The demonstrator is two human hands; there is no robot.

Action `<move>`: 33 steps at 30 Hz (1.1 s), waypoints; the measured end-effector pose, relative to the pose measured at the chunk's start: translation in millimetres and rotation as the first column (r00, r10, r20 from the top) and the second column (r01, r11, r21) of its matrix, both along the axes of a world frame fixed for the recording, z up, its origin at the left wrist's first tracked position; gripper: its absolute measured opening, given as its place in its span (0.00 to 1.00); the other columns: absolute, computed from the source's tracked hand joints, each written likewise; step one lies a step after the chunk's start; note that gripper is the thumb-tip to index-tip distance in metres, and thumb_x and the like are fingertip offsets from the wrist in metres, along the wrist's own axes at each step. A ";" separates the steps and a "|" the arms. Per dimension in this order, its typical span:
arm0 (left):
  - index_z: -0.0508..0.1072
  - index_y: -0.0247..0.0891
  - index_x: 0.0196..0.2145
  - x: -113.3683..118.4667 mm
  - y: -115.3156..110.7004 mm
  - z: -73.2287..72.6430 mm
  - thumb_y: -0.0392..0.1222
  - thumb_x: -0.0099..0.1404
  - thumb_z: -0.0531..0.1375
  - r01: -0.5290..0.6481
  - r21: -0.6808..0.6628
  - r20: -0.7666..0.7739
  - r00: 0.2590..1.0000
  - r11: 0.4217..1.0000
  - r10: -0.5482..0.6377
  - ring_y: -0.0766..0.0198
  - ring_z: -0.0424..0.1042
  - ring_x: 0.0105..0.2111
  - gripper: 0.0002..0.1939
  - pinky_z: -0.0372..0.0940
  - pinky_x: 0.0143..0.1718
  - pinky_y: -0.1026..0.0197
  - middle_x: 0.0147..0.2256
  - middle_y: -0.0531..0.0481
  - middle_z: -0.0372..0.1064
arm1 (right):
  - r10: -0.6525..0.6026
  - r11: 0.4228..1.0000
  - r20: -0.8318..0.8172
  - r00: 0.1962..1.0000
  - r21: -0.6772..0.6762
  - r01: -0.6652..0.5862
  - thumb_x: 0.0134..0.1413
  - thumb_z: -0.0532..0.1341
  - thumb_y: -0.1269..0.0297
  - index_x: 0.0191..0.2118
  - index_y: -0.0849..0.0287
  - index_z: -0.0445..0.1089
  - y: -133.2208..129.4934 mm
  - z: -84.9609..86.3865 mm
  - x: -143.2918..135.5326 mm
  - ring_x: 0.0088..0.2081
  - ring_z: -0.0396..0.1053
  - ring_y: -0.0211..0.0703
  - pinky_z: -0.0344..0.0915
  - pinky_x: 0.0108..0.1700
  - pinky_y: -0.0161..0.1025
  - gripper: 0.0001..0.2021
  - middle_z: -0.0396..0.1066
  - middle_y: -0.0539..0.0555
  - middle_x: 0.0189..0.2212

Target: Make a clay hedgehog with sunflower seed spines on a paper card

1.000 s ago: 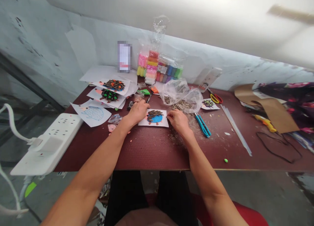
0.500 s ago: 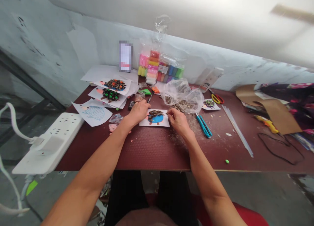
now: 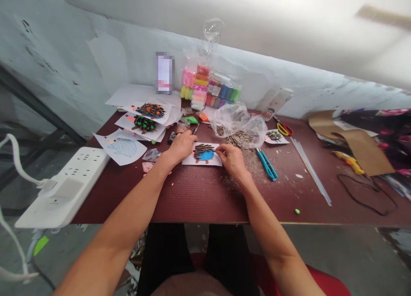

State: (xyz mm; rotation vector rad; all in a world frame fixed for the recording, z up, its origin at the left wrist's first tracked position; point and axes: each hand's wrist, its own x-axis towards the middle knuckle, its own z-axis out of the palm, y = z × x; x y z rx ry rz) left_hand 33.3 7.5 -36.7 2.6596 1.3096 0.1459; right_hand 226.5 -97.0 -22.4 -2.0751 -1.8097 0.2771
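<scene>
A white card (image 3: 212, 162) lies flat on the table in front of me. On it is a hedgehog picture (image 3: 203, 153) with a blue body and rows of brown, stick-like spines over its upper part. My left hand (image 3: 183, 146) grips the card's upper left edge with curled fingers. At the right edge of the card, my right hand (image 3: 232, 158) pinches a thin, dark stick-like piece between thumb and forefinger, its tip by the blue body. Beyond that hand, a pile of similar brown pieces (image 3: 241, 138) spills from a clear plastic bag (image 3: 239, 118).
Finished-looking hedgehog cards (image 3: 149, 124) and a blue-outlined drawing (image 3: 119, 148) lie at left, near a white power strip (image 3: 69, 189). A teal cutter (image 3: 267, 165), scissors (image 3: 284, 129), clear sticks (image 3: 311, 171) and a yellow glue gun (image 3: 349, 162) lie right. Coloured clay packs (image 3: 210, 88) stand behind.
My right hand has shifted slightly left, bringing the pinched piece over the card's right edge toward the blue body. My left hand has stayed at the card's left edge.
</scene>
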 end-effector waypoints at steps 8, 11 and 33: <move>0.79 0.37 0.54 0.2 -0.4 -0.4 0.34 0.72 0.53 -0.003 0.007 0.009 1.000 1.000 0.003 0.54 0.75 0.48 0.19 0.66 0.51 0.56 0.50 0.39 0.73 | -0.023 1.000 0.003 1.000 0.010 0.023 0.62 0.63 0.68 0.38 0.57 0.79 3.3 -6.9 -1.3 0.38 0.73 0.44 0.62 0.42 0.37 0.06 0.80 0.56 0.37; 0.79 0.36 0.54 0.1 -0.5 -0.2 0.34 0.72 0.53 0.004 0.002 0.007 1.000 1.000 -0.004 0.53 0.75 0.49 0.19 0.66 0.51 0.56 0.51 0.39 0.73 | -0.029 1.000 0.010 1.000 0.010 0.029 0.63 0.62 0.68 0.38 0.57 0.79 3.8 -7.5 -1.7 0.38 0.73 0.44 0.62 0.42 0.37 0.07 0.80 0.56 0.37; 0.81 0.44 0.55 -0.7 -1.2 1.3 0.33 0.70 0.56 0.014 -0.038 0.035 0.999 0.999 -0.013 0.53 0.75 0.47 0.21 0.65 0.49 0.56 0.48 0.41 0.72 | -0.014 0.993 0.182 0.983 -0.109 0.034 0.66 0.59 0.68 0.42 0.58 0.78 5.8 5.2 -17.5 0.46 0.75 0.47 0.62 0.45 0.37 0.09 0.80 0.58 0.42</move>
